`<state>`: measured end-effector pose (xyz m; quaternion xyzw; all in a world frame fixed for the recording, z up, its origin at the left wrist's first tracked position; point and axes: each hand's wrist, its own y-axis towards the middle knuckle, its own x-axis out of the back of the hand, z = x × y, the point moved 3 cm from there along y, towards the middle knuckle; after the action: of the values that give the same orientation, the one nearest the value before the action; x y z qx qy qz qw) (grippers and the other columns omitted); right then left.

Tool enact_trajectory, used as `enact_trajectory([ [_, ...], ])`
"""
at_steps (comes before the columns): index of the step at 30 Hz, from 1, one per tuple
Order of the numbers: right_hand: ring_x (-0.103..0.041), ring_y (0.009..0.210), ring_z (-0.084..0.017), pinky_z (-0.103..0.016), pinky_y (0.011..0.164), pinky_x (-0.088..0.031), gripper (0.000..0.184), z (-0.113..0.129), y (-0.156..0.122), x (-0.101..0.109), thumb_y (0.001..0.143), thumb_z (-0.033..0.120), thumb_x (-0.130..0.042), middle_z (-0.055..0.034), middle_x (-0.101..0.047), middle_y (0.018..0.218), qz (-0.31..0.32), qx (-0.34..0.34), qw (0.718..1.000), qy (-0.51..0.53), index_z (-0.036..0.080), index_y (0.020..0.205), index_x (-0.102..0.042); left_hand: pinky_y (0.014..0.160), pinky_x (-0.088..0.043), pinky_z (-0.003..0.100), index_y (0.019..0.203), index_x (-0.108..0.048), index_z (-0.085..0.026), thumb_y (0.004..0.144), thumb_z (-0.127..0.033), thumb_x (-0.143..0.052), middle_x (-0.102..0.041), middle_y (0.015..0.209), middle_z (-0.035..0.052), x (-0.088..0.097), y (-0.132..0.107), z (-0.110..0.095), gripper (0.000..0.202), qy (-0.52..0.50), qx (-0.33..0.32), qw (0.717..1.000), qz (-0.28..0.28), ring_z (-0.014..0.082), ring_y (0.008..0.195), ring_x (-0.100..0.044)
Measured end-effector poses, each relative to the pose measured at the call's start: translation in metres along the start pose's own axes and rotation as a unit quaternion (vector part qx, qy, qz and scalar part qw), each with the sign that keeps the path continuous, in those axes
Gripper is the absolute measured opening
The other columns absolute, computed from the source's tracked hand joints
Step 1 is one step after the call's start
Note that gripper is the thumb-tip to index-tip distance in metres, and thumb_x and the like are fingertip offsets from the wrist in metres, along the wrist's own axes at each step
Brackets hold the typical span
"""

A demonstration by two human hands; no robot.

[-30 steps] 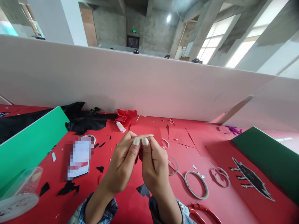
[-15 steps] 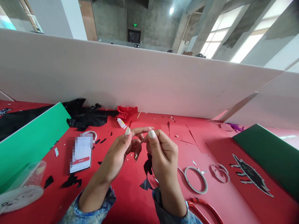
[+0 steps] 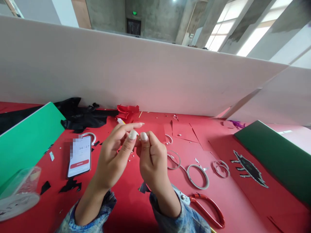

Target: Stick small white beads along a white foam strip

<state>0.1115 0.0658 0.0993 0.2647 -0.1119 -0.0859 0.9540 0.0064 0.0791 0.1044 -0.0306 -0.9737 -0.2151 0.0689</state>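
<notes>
My left hand (image 3: 113, 155) and my right hand (image 3: 154, 158) meet above the red table, thumbs almost side by side. The left thumb presses inward while its index finger stretches out over the top. The right thumb and index finger are pinched together. Something tiny sits at the fingertips where the hands meet, too small and covered to name. A dark scrap (image 3: 144, 187) lies below my right wrist. Close to my right sleeve are red-handled scissors (image 3: 209, 207), their blades partly under the sleeve. Coils of pale cord (image 3: 198, 176) lie to the right of the hand.
Left of my hands lie a phone (image 3: 80, 158), a clear plastic cup (image 3: 24, 194) and black scraps (image 3: 70, 185). Green boards (image 3: 31, 136) flank the table. Black material (image 3: 85, 118) and crumpled red paper (image 3: 127, 110) lie along the white partition (image 3: 145, 77). A black leaf-like shape with a pale edge (image 3: 250, 168) rests at right.
My hands have come closer together and shifted slightly left, thumbs now beside each other. The dark piece hanging by my right hand is largely out of sight. The scissors' pivot now shows.
</notes>
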Motion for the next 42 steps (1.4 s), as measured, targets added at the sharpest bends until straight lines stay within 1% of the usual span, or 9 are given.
enact_trajectory([
  [5,-0.037,0.040,-0.007,-0.020,0.040,-0.027,0.022,0.000,-0.002,-0.004,0.093,0.019,-0.036,0.0054,-0.042,0.052,-0.021,0.042,0.996,-0.070,0.022,0.071,-0.035,0.078,-0.047,0.026,0.112,-0.062,-0.023,0.093,-0.035,-0.047,-0.057,0.101,0.0041,-0.008,-0.001,-0.002,0.026,0.046,-0.054,0.997,0.022,0.0145,0.091,-0.056],
  [9,-0.038,0.038,-0.008,-0.021,0.040,-0.026,0.021,0.002,-0.003,-0.003,0.094,0.019,-0.033,0.0049,-0.044,0.050,-0.038,0.069,0.988,-0.136,0.022,0.073,-0.038,0.078,-0.047,0.025,0.105,-0.065,-0.022,0.097,-0.031,-0.040,-0.057,0.099,0.0044,-0.012,-0.003,0.002,0.028,0.008,-0.061,0.997,0.044,0.0138,0.091,-0.056],
  [15,-0.046,0.043,-0.009,-0.021,0.044,-0.033,0.022,0.004,-0.003,-0.002,0.095,0.018,-0.032,0.0017,-0.054,0.055,-0.057,0.088,0.982,-0.156,0.020,0.076,-0.043,0.082,-0.047,0.029,0.107,-0.063,-0.019,0.098,-0.029,-0.034,-0.058,0.104,0.0070,-0.017,-0.006,0.002,0.032,0.013,-0.080,0.996,0.029,0.0162,0.096,-0.056],
  [22,-0.044,0.042,-0.008,-0.019,0.042,-0.033,0.023,0.002,-0.003,-0.002,0.096,0.019,-0.033,0.0035,-0.050,0.053,-0.065,0.101,0.982,-0.143,0.019,0.077,-0.047,0.081,-0.047,0.026,0.103,-0.065,-0.020,0.098,-0.033,-0.036,-0.060,0.101,0.0055,-0.023,-0.002,0.005,0.032,-0.117,0.019,0.992,0.042,0.0159,0.094,-0.056],
  [25,-0.045,0.042,-0.007,-0.018,0.043,-0.034,0.022,0.000,-0.003,-0.001,0.095,0.018,-0.034,0.0036,-0.050,0.054,-0.049,0.088,0.988,-0.117,0.018,0.079,-0.049,0.082,-0.046,0.025,0.103,-0.065,-0.021,0.097,-0.034,-0.038,-0.061,0.101,0.0046,-0.024,-0.003,0.006,0.031,-0.153,0.037,0.987,0.038,0.0157,0.096,-0.056],
  [31,-0.043,0.048,-0.007,-0.018,0.046,-0.036,0.022,-0.003,-0.003,-0.002,0.096,0.020,-0.036,0.0038,-0.048,0.059,-0.021,0.036,0.999,0.020,0.019,0.078,-0.049,0.083,-0.045,0.026,0.100,-0.068,-0.022,0.095,-0.038,-0.043,-0.062,0.100,0.0042,-0.024,-0.006,0.010,0.030,-0.196,0.054,0.979,0.015,0.0158,0.095,-0.056],
  [35,-0.041,0.050,-0.006,-0.019,0.046,-0.036,0.025,-0.004,0.001,0.000,0.095,0.028,-0.042,0.0040,-0.047,0.060,0.014,0.000,0.994,0.111,0.019,0.073,-0.050,0.074,-0.046,0.026,0.100,-0.068,-0.022,0.091,-0.040,-0.050,-0.063,0.088,0.0027,-0.026,-0.008,0.015,0.027,-0.232,0.096,0.968,0.004,0.0148,0.083,-0.058],
  [38,-0.041,0.050,-0.006,-0.019,0.046,-0.038,0.026,-0.005,0.004,0.002,0.091,0.028,-0.049,0.0042,-0.046,0.059,0.002,-0.014,0.992,0.129,0.018,0.067,-0.048,0.070,-0.046,0.025,0.099,-0.068,-0.021,0.088,-0.044,-0.054,-0.064,0.083,0.0030,-0.027,-0.007,0.019,0.029,-0.266,0.136,0.954,-0.006,0.0155,0.081,-0.058],
  [42,-0.043,0.050,-0.006,-0.019,0.048,-0.041,0.026,-0.004,0.004,0.004,0.094,0.024,-0.041,0.0031,-0.050,0.060,-0.009,-0.005,0.994,0.106,0.018,0.071,-0.051,0.069,-0.048,0.027,0.100,-0.067,-0.020,0.090,-0.052,-0.045,-0.065,0.088,0.0058,-0.027,-0.007,0.017,0.041,-0.287,0.139,0.948,-0.002,0.0168,0.083,-0.059],
])
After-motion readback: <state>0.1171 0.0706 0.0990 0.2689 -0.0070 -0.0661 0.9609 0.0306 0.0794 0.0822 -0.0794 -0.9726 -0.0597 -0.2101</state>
